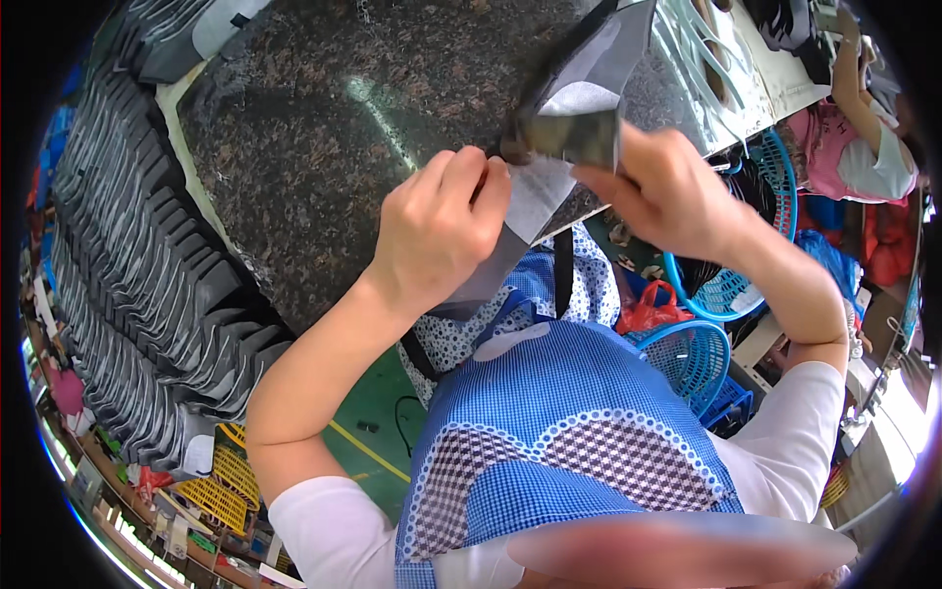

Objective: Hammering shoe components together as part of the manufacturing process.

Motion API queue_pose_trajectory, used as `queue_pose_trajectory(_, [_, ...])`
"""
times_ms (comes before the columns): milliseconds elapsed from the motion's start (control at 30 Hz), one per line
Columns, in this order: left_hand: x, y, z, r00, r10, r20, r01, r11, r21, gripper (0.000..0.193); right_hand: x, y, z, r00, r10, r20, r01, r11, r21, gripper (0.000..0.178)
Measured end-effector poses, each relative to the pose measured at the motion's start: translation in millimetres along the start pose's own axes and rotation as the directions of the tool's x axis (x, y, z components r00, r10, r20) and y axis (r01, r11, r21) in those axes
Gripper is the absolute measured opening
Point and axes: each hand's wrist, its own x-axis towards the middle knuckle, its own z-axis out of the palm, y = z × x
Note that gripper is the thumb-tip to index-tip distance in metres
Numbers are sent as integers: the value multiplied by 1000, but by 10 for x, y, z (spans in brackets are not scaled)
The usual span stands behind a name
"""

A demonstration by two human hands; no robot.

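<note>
My left hand [442,221] is closed at the near edge of the dark speckled tabletop [294,128]. Its fingers pinch a thin grey piece of material [543,196], part of which droops over the edge below the hand. My right hand [667,191] is wrapped round a motion-blurred tool with a brownish block-like part [579,137] and a dark end, whose exact kind I cannot make out. The dark end lies close to my left fingertips, over the grey piece. Behind the tool stands another dark and grey panel [599,59], tilted; whether it joins the held piece is unclear.
Long rows of stacked dark grey pieces [137,245] line the left side. Blue plastic baskets [687,358] and a red bag [653,309] sit below the table at right. Pale strips [711,49] lie at the far right, where another person [854,147] is at work.
</note>
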Motion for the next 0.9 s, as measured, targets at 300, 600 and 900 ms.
queue_pose_trajectory(300, [-18, -53, -368, 906, -307, 292, 409, 815, -410, 23, 27, -2, -23, 999, 42, -16, -41, 996, 79, 14])
queue_pose_trajectory(600, [-214, 28, -293, 980, -187, 73, 199, 955, -222, 17, 110, -146, 18, 994, 106, -39, -102, 989, 104, 16])
queue_pose_trajectory(900, [-241, -58, -575, 904, -246, 350, 380, 837, -394, 25, 23, -136, 263, 990, 128, -66, -115, 978, 171, 19])
